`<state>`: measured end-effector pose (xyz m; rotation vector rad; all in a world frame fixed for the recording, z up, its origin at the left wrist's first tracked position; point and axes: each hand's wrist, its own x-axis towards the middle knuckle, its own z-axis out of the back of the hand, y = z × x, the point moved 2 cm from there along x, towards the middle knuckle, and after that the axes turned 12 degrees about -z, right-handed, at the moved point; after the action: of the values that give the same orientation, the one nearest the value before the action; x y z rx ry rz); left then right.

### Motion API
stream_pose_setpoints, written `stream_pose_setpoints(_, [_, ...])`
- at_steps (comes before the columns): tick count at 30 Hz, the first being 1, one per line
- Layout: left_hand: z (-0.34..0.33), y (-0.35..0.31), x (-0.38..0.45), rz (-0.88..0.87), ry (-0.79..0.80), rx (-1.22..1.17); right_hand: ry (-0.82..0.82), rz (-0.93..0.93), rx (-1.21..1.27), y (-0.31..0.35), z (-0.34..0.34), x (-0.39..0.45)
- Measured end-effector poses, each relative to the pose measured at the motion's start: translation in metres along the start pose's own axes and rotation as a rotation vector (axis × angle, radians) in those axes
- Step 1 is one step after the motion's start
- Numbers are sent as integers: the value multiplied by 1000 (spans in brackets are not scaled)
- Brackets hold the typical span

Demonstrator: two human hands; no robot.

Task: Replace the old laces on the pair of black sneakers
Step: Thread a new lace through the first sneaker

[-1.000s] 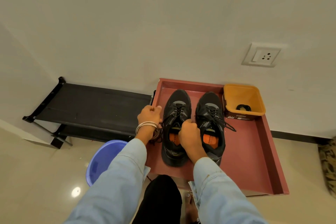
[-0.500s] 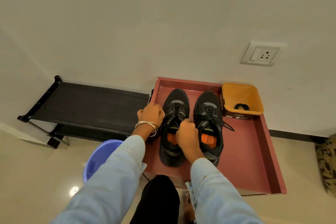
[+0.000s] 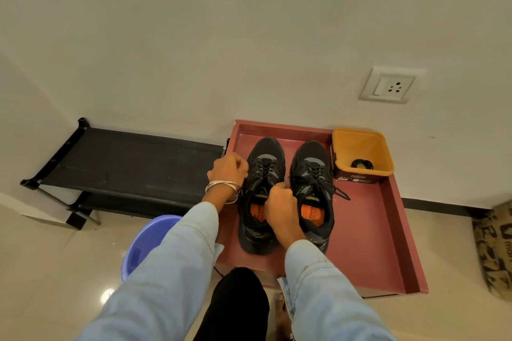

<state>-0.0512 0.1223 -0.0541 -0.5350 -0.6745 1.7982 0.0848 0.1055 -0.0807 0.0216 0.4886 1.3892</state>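
Two black lace-up sneakers with orange insoles stand side by side, toes toward the wall, in the far left part of a shallow red rectangular tray (image 3: 388,243) on the floor. The left black sneaker (image 3: 260,232) sits close to the tray's left edge; the right black sneaker (image 3: 313,163) stands just beside it, its black lace ends trailing loose onto the tray. The left hand (image 3: 228,170), with thin metal bangles at the wrist, is curled into a fist at the tray's left edge and pinches a black lace (image 3: 264,171) running from the left sneaker. The right hand (image 3: 279,203) is curled over the left sneaker's tongue, gripping the same lace. A yellow square plastic tub (image 3: 360,144) occupies the tray's far right corner. A blue plastic basin (image 3: 144,241) and a black low rack (image 3: 133,163) lie left of the tray.
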Motion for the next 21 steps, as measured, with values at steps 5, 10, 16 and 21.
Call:
stream_pose_setpoints(5, [44, -35, -2, -28, -131, -563, 81, -24, 13, 2, 6, 0])
stream_pose_setpoints(10, [81, -86, -18, -33, -14, -935, 12, 216, 371, 12, 56, -4])
stream_pose_setpoints(16, [77, -103, -23, 93, 57, -1200, 599, 238, 1154, 32, 96, -35])
stream_pose_setpoints(21, [78, -80, -9, 146, -234, -1393, 408, 120, 1093, -2, 101, -21])
